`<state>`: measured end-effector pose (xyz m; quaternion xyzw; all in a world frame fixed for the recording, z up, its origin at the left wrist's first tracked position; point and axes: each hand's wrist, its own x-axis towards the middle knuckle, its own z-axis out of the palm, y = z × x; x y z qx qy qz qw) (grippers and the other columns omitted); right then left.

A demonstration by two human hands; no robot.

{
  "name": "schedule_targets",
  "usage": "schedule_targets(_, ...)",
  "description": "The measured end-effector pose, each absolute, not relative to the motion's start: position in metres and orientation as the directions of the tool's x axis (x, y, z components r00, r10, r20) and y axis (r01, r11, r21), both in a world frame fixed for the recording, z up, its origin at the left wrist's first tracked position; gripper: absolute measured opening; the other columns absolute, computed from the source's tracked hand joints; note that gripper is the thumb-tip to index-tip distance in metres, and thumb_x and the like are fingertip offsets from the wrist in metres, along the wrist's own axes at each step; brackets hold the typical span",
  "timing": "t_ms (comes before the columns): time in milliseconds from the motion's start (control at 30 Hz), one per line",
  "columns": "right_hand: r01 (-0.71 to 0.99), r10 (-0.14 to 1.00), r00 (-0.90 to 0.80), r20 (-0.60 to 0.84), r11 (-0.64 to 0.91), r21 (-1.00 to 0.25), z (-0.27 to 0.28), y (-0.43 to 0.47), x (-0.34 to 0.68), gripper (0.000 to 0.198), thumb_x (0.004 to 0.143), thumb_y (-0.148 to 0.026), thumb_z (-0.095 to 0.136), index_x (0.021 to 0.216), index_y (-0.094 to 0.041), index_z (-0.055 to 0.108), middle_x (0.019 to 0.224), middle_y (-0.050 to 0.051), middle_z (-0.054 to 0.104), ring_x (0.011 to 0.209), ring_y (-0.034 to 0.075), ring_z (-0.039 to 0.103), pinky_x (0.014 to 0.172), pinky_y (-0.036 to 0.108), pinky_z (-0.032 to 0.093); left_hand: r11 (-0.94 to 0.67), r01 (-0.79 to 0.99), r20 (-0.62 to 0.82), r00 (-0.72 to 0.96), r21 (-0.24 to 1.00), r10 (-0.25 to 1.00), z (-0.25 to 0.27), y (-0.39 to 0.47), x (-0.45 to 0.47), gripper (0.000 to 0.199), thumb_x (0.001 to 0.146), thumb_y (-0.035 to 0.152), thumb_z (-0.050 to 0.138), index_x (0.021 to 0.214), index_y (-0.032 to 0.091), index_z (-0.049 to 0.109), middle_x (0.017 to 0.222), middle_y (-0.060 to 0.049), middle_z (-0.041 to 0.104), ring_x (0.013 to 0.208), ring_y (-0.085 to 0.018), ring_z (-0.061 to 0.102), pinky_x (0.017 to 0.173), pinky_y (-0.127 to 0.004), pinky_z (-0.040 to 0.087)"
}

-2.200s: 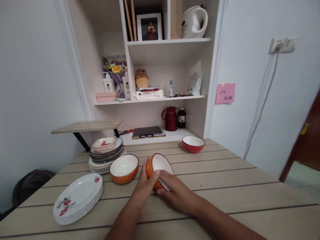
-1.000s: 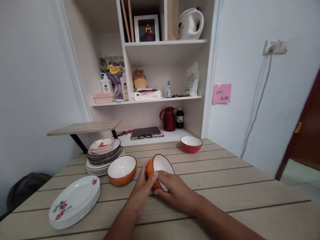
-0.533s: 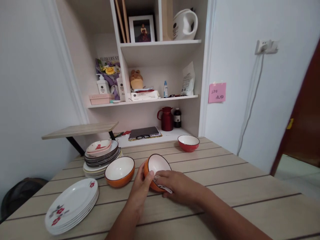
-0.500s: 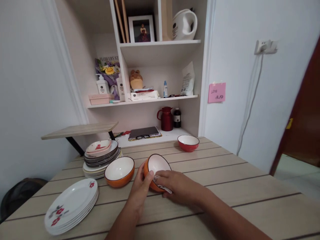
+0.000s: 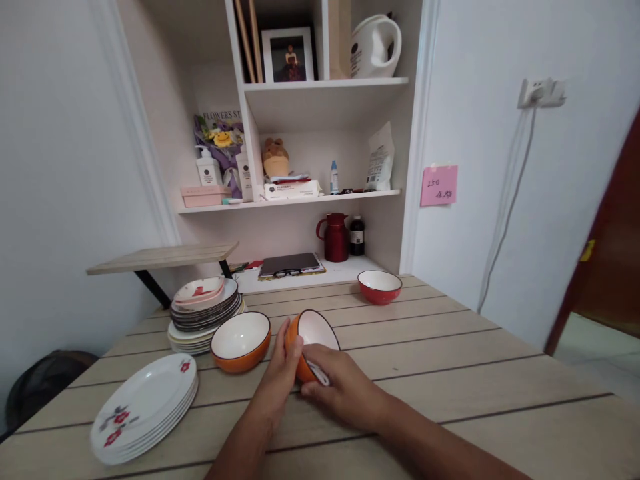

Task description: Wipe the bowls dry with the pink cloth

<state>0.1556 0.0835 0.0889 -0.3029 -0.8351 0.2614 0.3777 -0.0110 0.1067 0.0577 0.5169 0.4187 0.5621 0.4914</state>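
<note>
An orange bowl with a white inside and dark rim (image 5: 320, 331) is tilted over the table, its mouth facing up and to the right. My left hand (image 5: 286, 363) grips its left side, thumb near the rim. My right hand (image 5: 335, 380) is closed on a white cloth (image 5: 320, 375), mostly hidden, and presses it at the bowl's near rim; the fingers reach inside. A second orange bowl (image 5: 241, 341) stands upright just left of my left hand. Farther back on the right sits a red bowl (image 5: 379, 287).
White oval plates with red flowers (image 5: 145, 407) are stacked at the front left. Behind them stands a taller pile of mixed plates (image 5: 205, 313), beside a small raised wooden shelf (image 5: 165, 257). At the back are a laptop (image 5: 290, 264) and a red jug (image 5: 336, 238).
My right hand has moved left and down along the near rim with the cloth. The held bowl has turned slightly, and the view has shifted a little.
</note>
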Motion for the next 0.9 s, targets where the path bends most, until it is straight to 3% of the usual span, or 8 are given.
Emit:
schedule_targets(67,0.276,0.758,-0.44,0.48,0.624,-0.732,0.091,0.085,0.157,0.011,0.087,-0.018,0.064,0.088,-0.023,0.055,0.092,0.001,0.066,0.085,0.021,0.061,0.076,0.03,0.047,-0.16,-0.126,0.17,0.066,0.979,0.983,0.058,0.104,-0.007,0.101,0.077,0.067,0.08,0.158,0.026,0.036,0.164,-0.012,0.041,0.151,-0.032,0.038,0.124,-0.041,0.031)
schedule_targets(167,0.303,0.765,-0.417,0.49,0.626,-0.719,0.094,0.086,0.162,0.013,0.091,-0.021,0.06,0.081,-0.023,0.05,0.084,0.0,0.063,0.077,0.019,0.057,0.07,0.03,0.044,-0.16,-0.195,0.18,0.09,0.968,0.98,0.061,0.097,0.0,0.106,0.071,0.057,0.088,0.158,0.025,0.036,0.157,-0.015,0.05,0.145,-0.033,0.047,0.12,-0.042,0.038)
schedule_targets(267,0.345,0.71,-0.515,0.481,0.685,-0.642,0.095,0.085,0.166,0.01,0.09,-0.023,0.065,0.097,-0.022,0.058,0.102,0.005,0.07,0.093,0.023,0.064,0.082,0.034,0.049,-0.161,-0.262,0.184,0.066,0.952,0.981,0.068,0.092,0.001,0.093,0.077,0.058,0.084,0.154,0.026,0.043,0.151,-0.014,0.057,0.142,-0.033,0.051,0.117,-0.042,0.041)
schedule_targets(400,0.439,0.609,-0.681,0.407,0.784,-0.438,0.094,0.081,0.164,0.029,0.087,-0.019,0.064,0.116,-0.022,0.06,0.125,0.011,0.07,0.108,0.028,0.067,0.09,0.039,0.052,-0.112,-0.243,0.125,0.042,0.964,0.991,0.072,0.092,-0.007,0.078,0.082,0.064,0.077,0.147,0.028,0.052,0.152,-0.011,0.056,0.142,-0.032,0.051,0.116,-0.041,0.042)
schedule_targets(567,0.465,0.58,-0.727,0.368,0.81,-0.356,0.099,0.081,0.168,0.041,0.089,-0.019,0.065,0.13,-0.024,0.059,0.135,0.011,0.067,0.116,0.027,0.067,0.091,0.037,0.053,-0.115,-0.199,0.108,-0.047,0.973,0.993,0.075,0.091,-0.005,0.07,0.082,0.048,0.079,0.144,0.025,0.055,0.145,-0.011,0.063,0.136,-0.032,0.056,0.112,-0.041,0.044)
schedule_targets(700,0.464,0.551,-0.778,0.301,0.828,-0.315,0.104,0.089,0.183,0.034,0.087,-0.018,0.07,0.12,-0.025,0.066,0.128,0.007,0.071,0.112,0.026,0.068,0.093,0.037,0.051,-0.089,-0.227,0.074,-0.072,0.97,0.995,0.081,0.089,-0.001,0.062,0.082,0.039,0.078,0.14,0.025,0.059,0.139,-0.01,0.067,0.132,-0.03,0.06,0.109,-0.039,0.047)
schedule_targets(900,0.513,0.565,-0.767,0.303,0.824,-0.239,0.104,0.091,0.191,0.037,0.085,-0.016,0.07,0.121,-0.025,0.067,0.135,0.008,0.067,0.113,0.028,0.066,0.098,0.042,0.049,-0.075,-0.294,0.048,-0.097,0.953,0.994,0.074,0.095,-0.002,0.063,0.078,0.04,0.082,0.136,0.024,0.062,0.135,-0.01,0.069,0.129,-0.03,0.063,0.107,-0.038,0.05)
